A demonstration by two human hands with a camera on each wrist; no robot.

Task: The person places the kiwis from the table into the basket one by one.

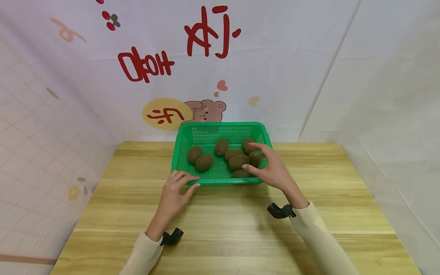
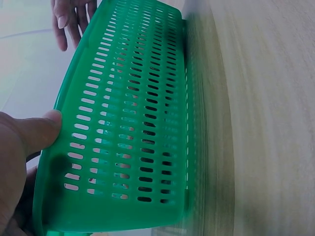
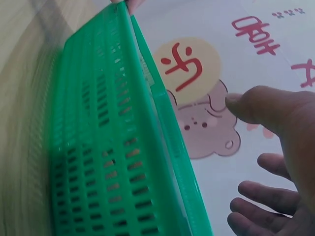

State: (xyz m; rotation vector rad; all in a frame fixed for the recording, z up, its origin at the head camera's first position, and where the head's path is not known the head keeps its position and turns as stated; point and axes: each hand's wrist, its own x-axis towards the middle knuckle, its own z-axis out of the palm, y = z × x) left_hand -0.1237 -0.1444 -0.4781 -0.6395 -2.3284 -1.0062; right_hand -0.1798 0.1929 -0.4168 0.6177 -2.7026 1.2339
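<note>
A green plastic basket (image 1: 214,181) stands on the table, with several brown kiwifruits lying in it. My left hand (image 1: 175,194) holds the basket's front rim near the left corner, its thumb (image 2: 43,129) on the rim and its fingers reaching over the inside. Above the right end of the basket hovers my right hand (image 1: 272,168), thumb and fingers spread and nothing between them in the right wrist view. Below it in the head view are a front kiwifruit (image 1: 238,162) and a back-right kiwifruit (image 1: 247,146), partly covered by its fingers. Two kiwifruits (image 1: 204,162) lie together at the left.
The wooden table (image 1: 220,229) carries the basket near its back edge. Right behind stands a white cloth wall (image 1: 282,76) printed with red characters and a bear (image 1: 209,111). Further cloth walls flank the table. Each wrist wears a black camera mount (image 1: 280,211).
</note>
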